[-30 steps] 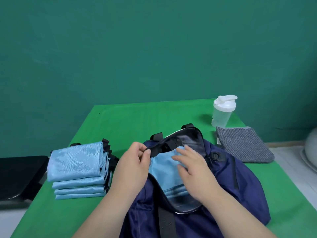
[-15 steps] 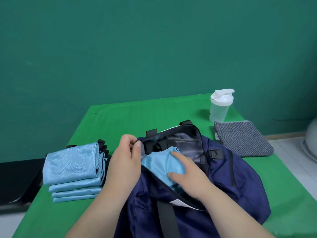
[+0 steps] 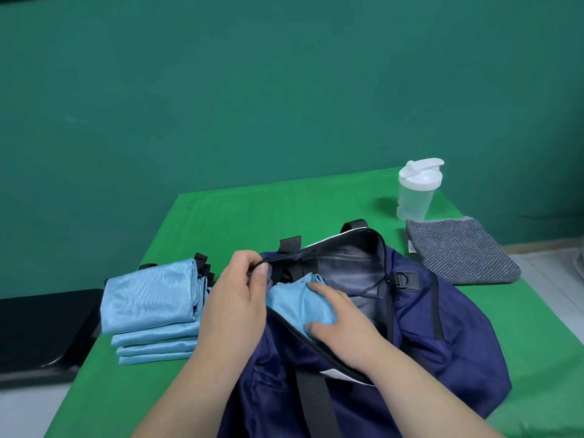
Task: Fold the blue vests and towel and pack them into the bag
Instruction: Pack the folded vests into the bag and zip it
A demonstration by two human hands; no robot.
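With the left hand pinching the bag open by its rim and the right hand pressing flat-fingered on the folded vest just inside, a slipped pinch could let the rim sag and rumple the fold.

A plain, studio-like indoor room: a flat teal wall stands behind a tabletop covered in bright green cloth, with pale floor and a beige skirting strip visible at the right edge. Sports kit laid out on the cloth, a navy duffel bag, a stack of folded light-blue vests, a grey towel and a clear shaker bottle with a white lid, gives the scene a gym-packing look. A low black object, too dark to identify, sits beside the tabletop at left.
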